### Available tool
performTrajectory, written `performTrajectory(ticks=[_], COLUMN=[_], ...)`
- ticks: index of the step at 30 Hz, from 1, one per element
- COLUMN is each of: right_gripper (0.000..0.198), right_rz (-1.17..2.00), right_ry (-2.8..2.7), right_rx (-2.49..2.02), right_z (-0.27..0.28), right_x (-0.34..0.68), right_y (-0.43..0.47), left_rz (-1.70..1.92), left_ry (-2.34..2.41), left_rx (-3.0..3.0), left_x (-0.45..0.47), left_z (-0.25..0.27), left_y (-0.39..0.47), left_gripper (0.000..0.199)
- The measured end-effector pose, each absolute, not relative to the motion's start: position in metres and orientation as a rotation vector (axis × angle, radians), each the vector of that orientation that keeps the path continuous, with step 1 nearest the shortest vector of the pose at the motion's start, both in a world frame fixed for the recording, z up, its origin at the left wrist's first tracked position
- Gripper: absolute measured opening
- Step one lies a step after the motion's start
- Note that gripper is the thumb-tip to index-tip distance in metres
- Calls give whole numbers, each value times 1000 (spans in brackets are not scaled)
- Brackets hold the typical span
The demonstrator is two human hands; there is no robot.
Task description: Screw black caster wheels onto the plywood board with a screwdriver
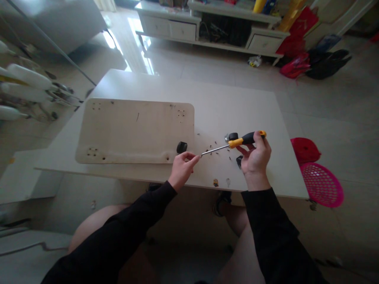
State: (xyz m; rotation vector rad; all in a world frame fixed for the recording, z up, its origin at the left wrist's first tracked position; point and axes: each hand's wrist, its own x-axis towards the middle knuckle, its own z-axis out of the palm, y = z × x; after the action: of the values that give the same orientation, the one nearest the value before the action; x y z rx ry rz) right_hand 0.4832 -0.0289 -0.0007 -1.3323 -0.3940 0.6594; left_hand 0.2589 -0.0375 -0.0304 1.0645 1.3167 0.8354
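My right hand [257,157] grips a yellow-and-black screwdriver [243,139] by its handle, the shaft pointing left. At the shaft's tip, my left hand [183,167] pinches its fingers around something tiny, perhaps a screw; I cannot make it out for certain. Just behind the left hand, a black caster wheel [181,147] sits at the right end of a pale wooden board [133,134], which has groups of small holes near its corners. Another caster [233,137] lies behind the screwdriver, and a dark caster [239,161] is partly hidden by my right hand. Several small screws [217,153] are scattered beneath the shaft.
The white table [237,102] carries everything, its near edge close to my knees. Two small stickers [215,182] show near that edge. A pink perforated basket [322,184] stands off the right end. Beyond the table is a white TV cabinet [168,28].
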Motion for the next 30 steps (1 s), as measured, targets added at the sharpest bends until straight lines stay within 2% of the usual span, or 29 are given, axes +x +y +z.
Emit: performTrajectory(ticks=[6,18,30], right_gripper=[54,57,58], right_rz=[663,679,676], right_ry=[-444,-438,-413], right_rx=[-1342,-1331,-1315], right_z=[-1,2,8], right_x=[481,479,478], right_y=[-30,-30,-31], left_rz=[819,831,826], left_ry=[1252,1322,1291], left_rx=[1005,1120,1014], left_x=[261,262,266], left_z=[-33,-44,-27], left_y=[-37,-38,-39], left_gripper=[37,26,20])
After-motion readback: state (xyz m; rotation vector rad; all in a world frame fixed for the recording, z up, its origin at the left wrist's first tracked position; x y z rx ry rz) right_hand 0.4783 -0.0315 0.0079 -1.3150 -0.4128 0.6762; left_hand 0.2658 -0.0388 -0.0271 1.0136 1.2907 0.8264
